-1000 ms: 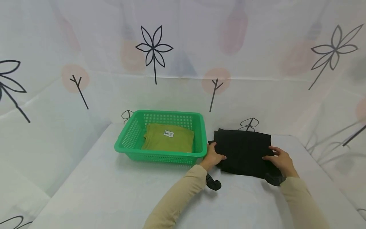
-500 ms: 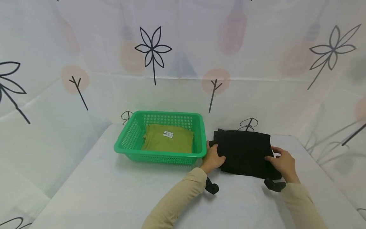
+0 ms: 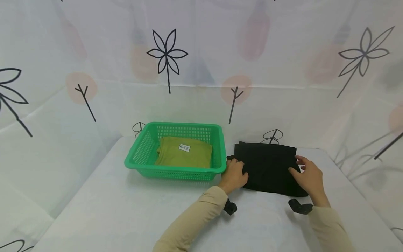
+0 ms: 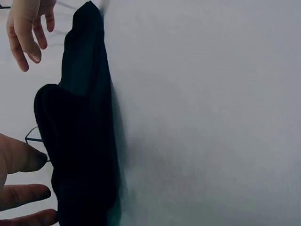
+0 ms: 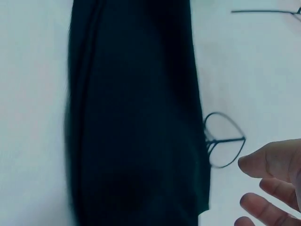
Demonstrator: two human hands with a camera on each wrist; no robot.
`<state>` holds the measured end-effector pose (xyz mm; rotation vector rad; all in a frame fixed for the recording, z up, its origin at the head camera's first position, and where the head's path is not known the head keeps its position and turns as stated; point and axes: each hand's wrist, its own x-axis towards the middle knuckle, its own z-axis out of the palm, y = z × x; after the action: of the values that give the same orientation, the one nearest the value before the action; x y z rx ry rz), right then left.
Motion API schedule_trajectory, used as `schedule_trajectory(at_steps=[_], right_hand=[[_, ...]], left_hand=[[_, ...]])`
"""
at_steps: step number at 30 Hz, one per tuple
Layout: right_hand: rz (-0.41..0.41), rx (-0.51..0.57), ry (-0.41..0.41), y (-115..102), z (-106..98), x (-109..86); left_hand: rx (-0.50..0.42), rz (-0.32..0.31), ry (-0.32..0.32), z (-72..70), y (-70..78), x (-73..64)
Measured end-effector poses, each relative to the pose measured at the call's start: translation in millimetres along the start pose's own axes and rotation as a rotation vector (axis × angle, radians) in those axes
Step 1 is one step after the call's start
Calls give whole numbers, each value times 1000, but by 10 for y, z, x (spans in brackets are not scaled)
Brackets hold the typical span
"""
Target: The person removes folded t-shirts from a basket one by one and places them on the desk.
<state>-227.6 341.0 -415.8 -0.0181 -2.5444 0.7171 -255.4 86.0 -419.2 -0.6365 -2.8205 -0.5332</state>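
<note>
A folded black garment (image 3: pixel 267 168) lies flat on the table, right of the basket. At its left edge is my left hand (image 3: pixel 233 175), thumb and fingers spread with the fingertips right at the fabric; in the left wrist view these fingers (image 4: pixel 23 195) look fairly straight. My right hand (image 3: pixel 310 178) is at the garment's right edge, thumb and fingers apart and nothing pinched between them. The right wrist view shows the right thumb (image 5: pixel 268 162) and fingers beside the dark fabric (image 5: pixel 136 113), with a gap between.
A green plastic basket (image 3: pixel 176 172) stands just left of the garment, close against the left hand. Inside it lies a folded olive-green garment (image 3: pixel 184 154) with a white label. White table (image 3: pixel 126 210) stretches in front, and a patterned white sheet (image 3: pixel 201 63) hangs behind.
The right hand's fingers have eased off the garment's right edge. My left hand stays at the left edge, its fingers slightly shifted. The garment's lower right corner looks flatter and neater.
</note>
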Motion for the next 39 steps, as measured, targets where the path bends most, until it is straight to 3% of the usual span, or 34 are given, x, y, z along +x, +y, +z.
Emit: schedule_trajectory(at_steps=[6,15,21,25,39], right_hand=[[-104,26,17,-150,7,-23],[-161,17,-8,-268,3,-63],[-220,18,11,-395,-53,-56],[-254,18,21,-491,-87,-47],[-224,128,-44,-714,-179,10]], left_hand=[[7,146,-5,-89,-25,-22],[110,304,16,-202,27,-90],[152,403,129,-271,38,-138],[175,418,187,-373,24,-166],[-3,417,195,-779,-314,-275]])
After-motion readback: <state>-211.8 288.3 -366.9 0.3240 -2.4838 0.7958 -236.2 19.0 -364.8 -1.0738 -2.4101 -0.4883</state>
